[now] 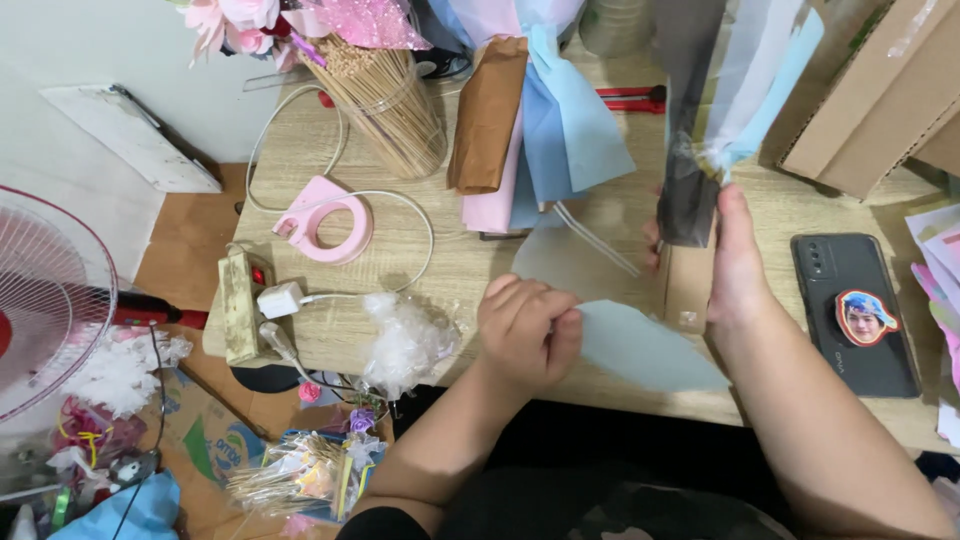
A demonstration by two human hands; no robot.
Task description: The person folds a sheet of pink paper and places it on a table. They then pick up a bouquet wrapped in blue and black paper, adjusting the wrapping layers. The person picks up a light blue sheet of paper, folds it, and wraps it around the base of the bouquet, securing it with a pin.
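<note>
My left hand (525, 330) pinches the edge of a pale blue sheet of paper (640, 350) that lies over the wooden table's (450, 260) front edge. My right hand (725, 265) grips a small brown cardboard piece (690, 285) together with a dark sheet (688, 200) and light blue sheets (755, 90) that rise up out of view. Further back lies a pile of brown, blue and pink paper sheets (540, 130).
A clear jar of wooden skewers (385, 105), a pink tape dispenser (325, 220), a power strip (240, 305) with white cable, crumpled clear plastic (405, 340), a black phone (855, 310), cardboard boxes (870, 90), red-handled scissors (630, 97). A fan (45, 300) stands left; clutter covers the floor.
</note>
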